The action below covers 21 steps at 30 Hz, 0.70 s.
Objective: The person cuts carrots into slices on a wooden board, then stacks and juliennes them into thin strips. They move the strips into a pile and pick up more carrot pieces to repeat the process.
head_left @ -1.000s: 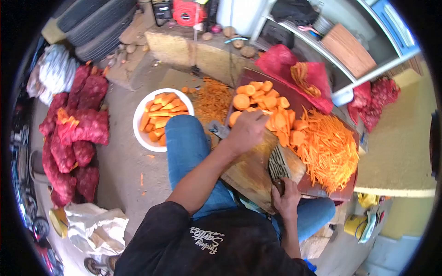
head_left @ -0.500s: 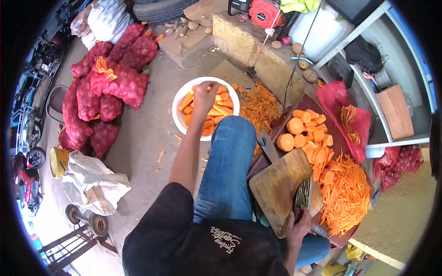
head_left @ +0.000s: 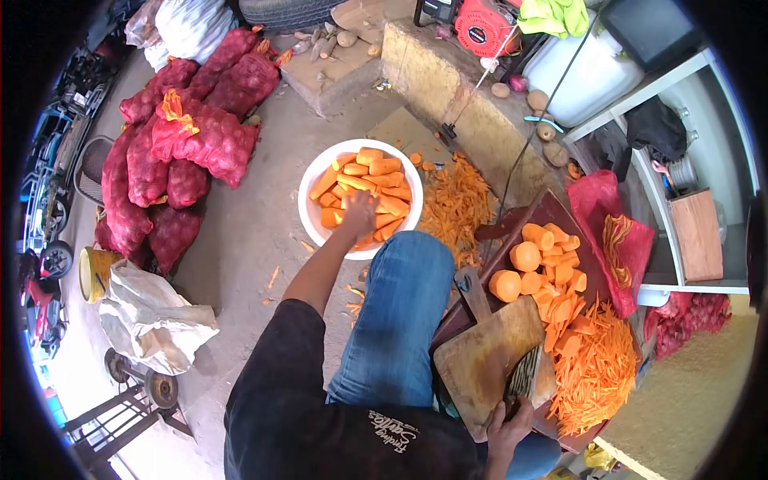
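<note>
Upper centre of the frame: a white bowl (head_left: 306, 202) contains carrots (head_left: 386, 181). The left hand (head_left: 359, 212), the nearer one, is over the bowl's lower middle, fingers at the carrots; grip cannot be determined. Directly above its fingers, one carrot lies crosswise, sloping down to the right. Lower right: the right hand (head_left: 512, 424), well apart from the left, is closed around a knife (head_left: 524, 372), blade angled upward by a cutting board (head_left: 486, 344).

The black T-shirt (head_left: 320, 432) bears 2 words in white lettering (head_left: 394, 432), set at a slant: "Finding Santos". Smaller print beside them cannot be read; the round label on the red engine (head_left: 486, 18) is also illegible.
</note>
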### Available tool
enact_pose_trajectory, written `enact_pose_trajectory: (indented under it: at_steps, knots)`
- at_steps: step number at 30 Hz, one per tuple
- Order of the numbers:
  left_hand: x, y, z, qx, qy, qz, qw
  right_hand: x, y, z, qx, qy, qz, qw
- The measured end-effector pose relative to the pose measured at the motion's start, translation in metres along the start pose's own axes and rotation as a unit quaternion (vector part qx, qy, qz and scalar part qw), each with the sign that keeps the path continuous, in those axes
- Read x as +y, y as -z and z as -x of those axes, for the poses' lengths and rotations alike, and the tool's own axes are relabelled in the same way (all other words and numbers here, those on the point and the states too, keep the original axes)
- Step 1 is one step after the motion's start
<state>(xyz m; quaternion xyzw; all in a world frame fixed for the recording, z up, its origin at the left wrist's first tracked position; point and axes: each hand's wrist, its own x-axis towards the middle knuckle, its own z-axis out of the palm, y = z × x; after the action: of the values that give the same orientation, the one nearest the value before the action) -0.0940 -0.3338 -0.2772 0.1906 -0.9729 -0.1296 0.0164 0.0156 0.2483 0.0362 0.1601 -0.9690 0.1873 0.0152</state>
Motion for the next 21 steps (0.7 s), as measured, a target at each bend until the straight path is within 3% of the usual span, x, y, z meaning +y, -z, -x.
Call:
enact_pose_trajectory:
  at_steps: [4, 7, 8, 11, 12, 15, 18, 21]
  knots:
    - [0.036, -0.002, -0.017, -0.064, -0.091, -0.023, 0.993, -0.005, 0.0, -0.002, 0.006, 0.009, 0.011, 1.0]
    - [0.046, -0.014, -0.037, -0.101, -0.094, -0.047, 0.989, -0.004, 0.0, -0.003, 0.009, 0.018, 0.017, 1.0]
    - [0.042, -0.027, -0.042, -0.048, -0.118, -0.088, 0.988, -0.003, 0.0, -0.002, 0.009, 0.021, 0.017, 1.0]
    - [0.04, -0.013, -0.05, -0.114, -0.136, -0.166, 0.97, 0.004, -0.002, 0.0, 0.004, 0.014, 0.015, 1.0]
    - [0.036, -0.013, -0.048, -0.091, -0.145, -0.172, 0.97, 0.004, -0.003, 0.0, 0.006, 0.023, 0.015, 1.0]
    - [0.037, 0.014, -0.036, -0.122, -0.033, -0.035, 0.991, 0.001, 0.0, 0.0, 0.015, 0.028, 0.015, 0.999]
    - [0.019, 0.021, -0.023, -0.041, 0.061, 0.187, 0.98, -0.006, 0.0, 0.0, 0.017, 0.01, 0.012, 1.0]
    - [0.018, 0.062, -0.012, 0.055, 0.093, 0.3, 0.948, -0.003, 0.0, 0.0, 0.027, 0.018, 0.014, 0.999]
